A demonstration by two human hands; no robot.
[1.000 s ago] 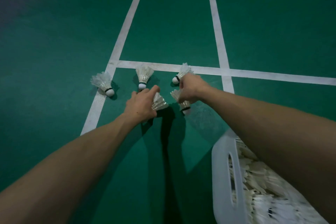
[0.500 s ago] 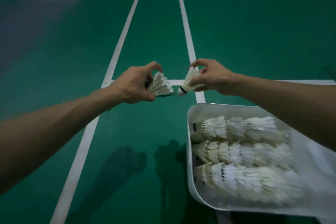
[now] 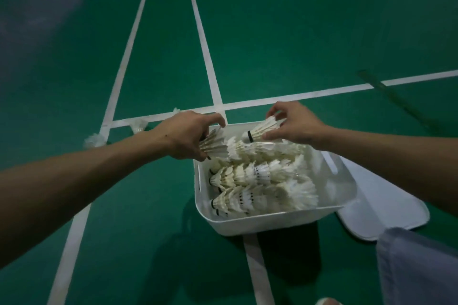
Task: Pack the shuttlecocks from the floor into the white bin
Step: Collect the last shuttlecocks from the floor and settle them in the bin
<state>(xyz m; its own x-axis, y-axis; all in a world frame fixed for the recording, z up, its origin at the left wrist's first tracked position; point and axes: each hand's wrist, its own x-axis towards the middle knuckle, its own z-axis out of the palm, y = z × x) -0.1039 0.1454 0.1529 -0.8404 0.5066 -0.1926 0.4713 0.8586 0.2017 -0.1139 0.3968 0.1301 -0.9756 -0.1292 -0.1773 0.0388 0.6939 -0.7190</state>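
Shuttlecocks lie packed in three nested rows inside the white bin, corks toward its left wall and feathers toward its right wall. The bin stands on the green floor, over a white court line.

At the bin's far left corner, the left hand grips another shuttlecock. Fingers and thumb are curled round it, and the feather skirt fans out to the right, touching the end of the farthest row. Above the bin's far edge, the right hand pinches a second shuttlecock by its feathers between thumb and fingertips. This one's cork, with its black band, points left and slightly down.

Beyond the left forearm, loose shuttlecocks lie on the floor near where the court lines meet, well apart from the bin. They are blurred, and the arm partly hides them.

A flat white lid lies on the floor just beside the bin's right wall. Grey cloth fills the near right corner of the view.
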